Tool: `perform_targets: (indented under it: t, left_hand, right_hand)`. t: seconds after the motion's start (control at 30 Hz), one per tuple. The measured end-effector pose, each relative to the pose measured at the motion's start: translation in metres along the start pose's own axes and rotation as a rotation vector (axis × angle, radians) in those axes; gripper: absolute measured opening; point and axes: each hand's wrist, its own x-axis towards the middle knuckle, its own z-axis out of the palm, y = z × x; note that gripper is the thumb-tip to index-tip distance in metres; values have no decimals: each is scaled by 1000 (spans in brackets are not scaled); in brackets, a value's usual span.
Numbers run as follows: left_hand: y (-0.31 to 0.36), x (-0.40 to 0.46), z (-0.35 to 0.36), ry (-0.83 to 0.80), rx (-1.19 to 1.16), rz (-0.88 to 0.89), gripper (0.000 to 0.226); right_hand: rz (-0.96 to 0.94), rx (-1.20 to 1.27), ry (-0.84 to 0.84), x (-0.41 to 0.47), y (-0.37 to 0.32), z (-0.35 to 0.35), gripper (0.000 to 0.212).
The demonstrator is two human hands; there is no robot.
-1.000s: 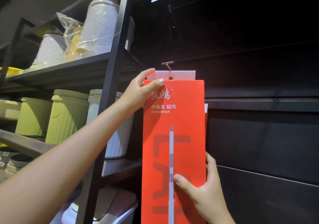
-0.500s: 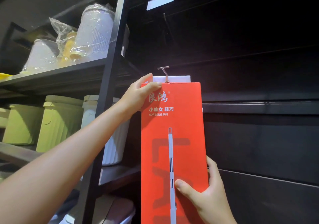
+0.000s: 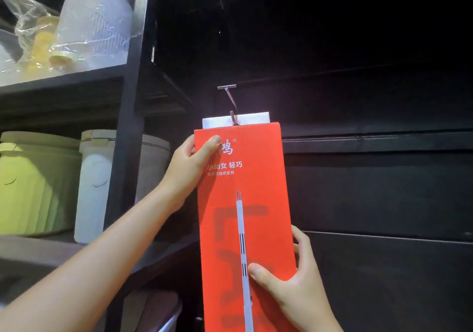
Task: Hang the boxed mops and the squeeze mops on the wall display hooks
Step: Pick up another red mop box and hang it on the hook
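Holding the red boxed mop [image 3: 245, 216] upright, my left hand [image 3: 188, 170] gripping its top corner, right hand [image 3: 294, 290] lower; its white tab [image 3: 253, 119] meets the wall hook [image 3: 231, 101], seating unconfirmed; other mops unseen.

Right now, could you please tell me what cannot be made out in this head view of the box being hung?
- Red mop box: its bottom is cut off by the lower edge.
- White hang tab: its hole is hidden behind the wall hook.
- Left hand: its fingers are hidden behind the box; only the thumb shows.
- Wall panel: too dark to show other hooks.
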Motion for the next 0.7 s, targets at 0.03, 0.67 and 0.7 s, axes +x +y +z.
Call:
perform_targets:
  t: [0.03, 0.67, 0.7]
  left_hand:
    - [-11, -19, 2, 17, -24, 11, 33]
    - [-159, -124, 28, 71, -98, -68, 66]
    - [-164, -120, 29, 63, -89, -84, 63]
  right_hand:
    - [4, -16, 10, -2, 0, 2, 100]
    - [9, -97, 121, 8, 26, 48, 79]
    - [18, -93, 118, 13, 31, 48, 77]
